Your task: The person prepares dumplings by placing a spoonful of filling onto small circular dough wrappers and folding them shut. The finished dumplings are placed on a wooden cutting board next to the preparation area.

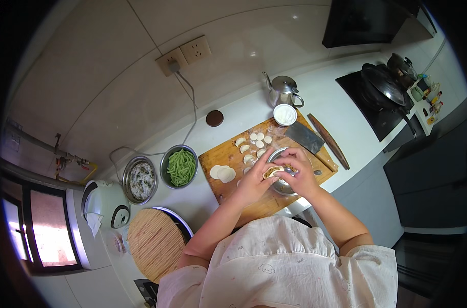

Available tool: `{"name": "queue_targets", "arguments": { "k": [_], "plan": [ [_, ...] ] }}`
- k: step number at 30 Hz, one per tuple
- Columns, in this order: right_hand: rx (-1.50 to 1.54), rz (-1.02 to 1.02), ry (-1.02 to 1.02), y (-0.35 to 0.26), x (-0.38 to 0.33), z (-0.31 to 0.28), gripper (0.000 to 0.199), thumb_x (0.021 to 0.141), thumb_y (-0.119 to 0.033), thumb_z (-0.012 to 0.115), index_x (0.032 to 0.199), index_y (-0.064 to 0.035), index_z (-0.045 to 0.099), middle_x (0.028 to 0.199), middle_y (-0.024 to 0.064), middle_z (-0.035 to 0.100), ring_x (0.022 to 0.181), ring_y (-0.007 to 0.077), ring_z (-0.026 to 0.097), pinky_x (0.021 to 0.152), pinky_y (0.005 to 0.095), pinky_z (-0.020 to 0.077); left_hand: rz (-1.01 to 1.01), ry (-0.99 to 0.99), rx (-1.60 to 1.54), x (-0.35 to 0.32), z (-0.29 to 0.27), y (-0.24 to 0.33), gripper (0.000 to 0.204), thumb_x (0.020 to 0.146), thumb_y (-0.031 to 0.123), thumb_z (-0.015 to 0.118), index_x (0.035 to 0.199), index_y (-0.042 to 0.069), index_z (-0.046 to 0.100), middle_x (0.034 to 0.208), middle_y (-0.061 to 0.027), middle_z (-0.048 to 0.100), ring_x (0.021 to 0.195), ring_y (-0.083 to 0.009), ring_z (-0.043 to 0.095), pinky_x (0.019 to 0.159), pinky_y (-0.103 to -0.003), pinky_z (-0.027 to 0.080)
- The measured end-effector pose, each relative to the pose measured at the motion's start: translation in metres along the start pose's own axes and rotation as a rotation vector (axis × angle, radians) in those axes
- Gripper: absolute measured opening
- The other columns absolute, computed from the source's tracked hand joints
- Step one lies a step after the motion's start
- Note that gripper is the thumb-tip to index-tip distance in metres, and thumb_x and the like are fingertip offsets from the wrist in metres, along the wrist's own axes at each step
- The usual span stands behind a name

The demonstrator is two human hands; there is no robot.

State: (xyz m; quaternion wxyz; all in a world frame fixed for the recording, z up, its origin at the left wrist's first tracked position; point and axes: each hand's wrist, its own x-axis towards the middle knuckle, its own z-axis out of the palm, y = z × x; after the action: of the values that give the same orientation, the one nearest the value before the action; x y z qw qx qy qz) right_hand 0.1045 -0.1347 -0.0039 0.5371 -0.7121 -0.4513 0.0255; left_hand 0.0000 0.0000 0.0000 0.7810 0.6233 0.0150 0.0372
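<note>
Between my two hands, over a metal bowl (285,192), is a dumpling wrapper (272,171) with brownish-yellow filling on it. My left hand (255,180) grips its left side with the fingers curled round. On the other side, my right hand (301,173) pinches the wrapper's edge. The bowl is partly hidden under my hands and holds more filling. All this is above a wooden cutting board (259,209). Finished dumplings (244,148) lie on the board beyond my left hand, near small dough pieces (260,137). Flat round wrappers (225,174) overlap at the board's left.
A cleaver (304,137) and rolling pin (329,141) lie at the right. Behind stand a bowl of white flour (284,115) and a kettle (283,92). Leftward are cut green beans (181,168), a rice cooker (106,204) and a round slatted lid (155,241). A wok (382,84) sits far right.
</note>
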Motion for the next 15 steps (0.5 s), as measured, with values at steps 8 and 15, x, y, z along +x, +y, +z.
{"name": "queue_targets", "arguments": {
  "k": [8,15],
  "plan": [
    [0.081,0.033,0.002,-0.0007,-0.0033,-0.0003,0.018,0.061,-0.007,0.073,0.078,-0.0105,0.067,0.093,0.0061,0.055,0.089,0.0239,0.051,0.078,0.033,0.0405,0.019,0.027,0.047,-0.0012,0.0051,0.001,0.069,0.084,-0.004,0.05,0.14,0.007,0.012,0.122,-0.0142,0.049,0.111,-0.0148,0.046,0.094,-0.026,0.035],
    [0.072,0.008,0.057,-0.0031,-0.0018,0.0022,0.016,0.062,-0.005,0.072,0.076,-0.0099,0.066,0.089,0.0049,0.056,0.086,0.0236,0.052,0.075,0.0329,0.0413,0.067,0.075,0.164,0.0,0.0021,-0.0046,0.061,0.081,-0.005,0.053,0.135,0.004,0.025,0.119,-0.0132,0.051,0.108,-0.0146,0.049,0.091,-0.026,0.038]
  ]
}}
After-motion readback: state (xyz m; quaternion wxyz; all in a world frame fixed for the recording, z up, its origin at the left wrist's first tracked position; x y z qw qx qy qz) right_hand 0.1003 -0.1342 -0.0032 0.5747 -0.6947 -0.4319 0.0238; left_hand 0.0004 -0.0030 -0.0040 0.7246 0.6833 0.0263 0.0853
